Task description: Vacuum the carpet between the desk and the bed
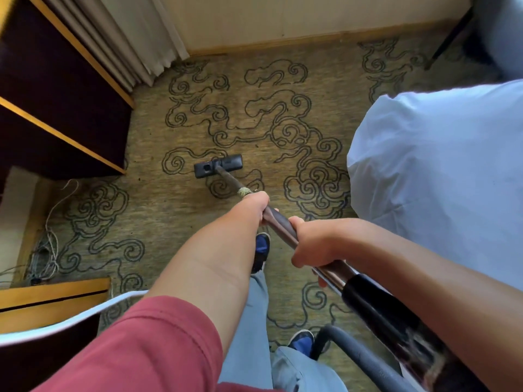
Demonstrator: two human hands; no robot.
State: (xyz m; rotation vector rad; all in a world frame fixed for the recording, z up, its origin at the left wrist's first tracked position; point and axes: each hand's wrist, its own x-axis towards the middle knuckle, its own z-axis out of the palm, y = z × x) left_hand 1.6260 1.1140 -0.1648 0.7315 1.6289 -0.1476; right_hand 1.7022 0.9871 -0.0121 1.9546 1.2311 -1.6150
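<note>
A black vacuum head point(218, 165) rests flat on the olive carpet point(249, 97), which carries dark swirl patterns, roughly midway between the dark desk point(56, 89) at left and the white bed point(441, 171) at right. A dark metal wand point(278, 223) runs from the head back toward me. My left hand point(256, 205) grips the wand farther down, just behind a taped joint point(244, 191). My right hand point(314, 243) grips it nearer me, above the black cuff point(365, 295) where the grey hose point(356, 355) joins.
Pale curtains point(135, 43) hang at the far left corner against a cream wall with a wooden skirting point(283, 42). Loose cables point(51, 239) lie on the floor beside the desk. A wooden unit point(53, 295) stands near left. My blue shoes point(261, 248) are on the carpet.
</note>
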